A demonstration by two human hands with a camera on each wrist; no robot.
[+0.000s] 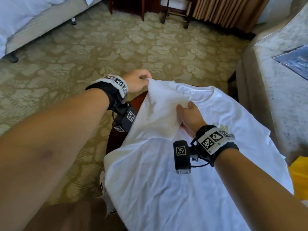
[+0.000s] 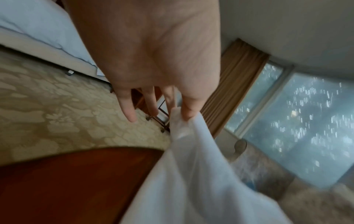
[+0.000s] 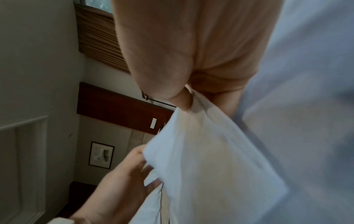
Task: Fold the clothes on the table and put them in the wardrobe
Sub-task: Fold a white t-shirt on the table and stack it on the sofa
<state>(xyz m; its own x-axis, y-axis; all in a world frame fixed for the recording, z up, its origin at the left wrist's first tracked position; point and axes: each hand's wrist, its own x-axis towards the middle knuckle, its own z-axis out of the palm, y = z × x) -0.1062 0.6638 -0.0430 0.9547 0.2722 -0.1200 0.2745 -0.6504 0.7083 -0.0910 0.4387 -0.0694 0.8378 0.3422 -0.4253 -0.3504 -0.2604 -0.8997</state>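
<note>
White T-shirt (image 1: 191,172) lies spread on the dark wooden table (image 1: 116,140). Left hand (image 1: 136,82) pinches its sleeve (image 1: 160,110) corner, lifted; right hand (image 1: 190,119) pinches the sleeve's other edge, probably between thumb and fingers.

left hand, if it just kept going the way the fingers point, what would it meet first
Probably nothing close: the left hand, pinching the white t-shirt sleeve, points past the table edge toward open carpet; dark wooden furniture legs stand beyond. Depth is unclear.
</note>
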